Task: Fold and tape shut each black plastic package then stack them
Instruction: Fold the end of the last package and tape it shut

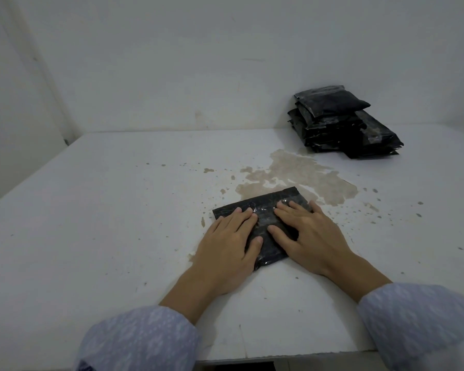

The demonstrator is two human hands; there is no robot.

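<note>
Left hand (227,241) and right hand (310,232) flat, fingers straight, side by side and slightly apart, pressing down on black plastic package (265,210). Fingertips on glossy clear tape strip (264,211) across package's far half. Package lying flat on white bench (91,223), centre, slightly right, at near edge of brown stain (300,174). Stack of black packages (340,124) far right on bench, against wall (172,62), well apart from hands. Pale blue patterned sleeves (142,341) at near edge.
</note>
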